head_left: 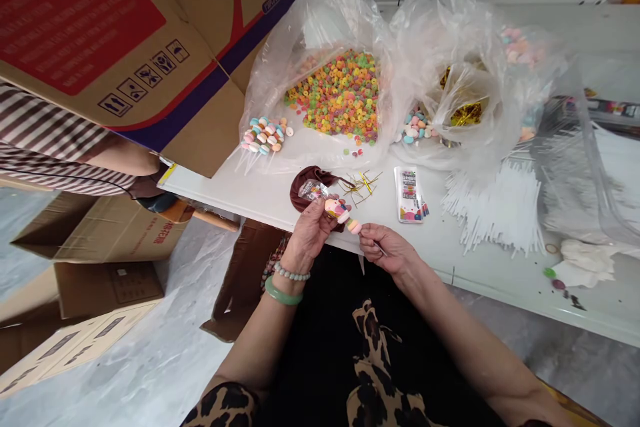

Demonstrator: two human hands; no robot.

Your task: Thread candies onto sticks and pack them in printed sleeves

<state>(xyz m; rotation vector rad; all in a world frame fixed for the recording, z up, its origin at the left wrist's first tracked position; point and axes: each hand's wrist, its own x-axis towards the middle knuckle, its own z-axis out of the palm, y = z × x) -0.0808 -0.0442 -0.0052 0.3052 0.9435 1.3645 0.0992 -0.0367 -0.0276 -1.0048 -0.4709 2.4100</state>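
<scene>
My left hand (310, 230) is closed on a small clear printed wrapper (333, 207), near the front edge of the table. A candy skewer (355, 227) with pastel pink and yellow pieces sticks out of the wrapper's right end. My right hand (383, 245) pinches the skewer's stick just beyond the last candy. How far the skewer reaches inside the wrapper is partly hidden by my left fingers. Behind my hands lie a dark brown cloth (301, 188) and scattered gold twist ties (364, 185). A stack of printed wrappers (409, 195) rests to the right.
Clear plastic bags hold ring candies (345, 97) and pastel candies (416, 127). Finished-looking candy skewers (263, 135) lie at left, white sticks (500, 207) at right. A large carton (200, 113) stands at the left; beyond it is a person's striped sleeve (45, 123). An open box (240, 280) sits below.
</scene>
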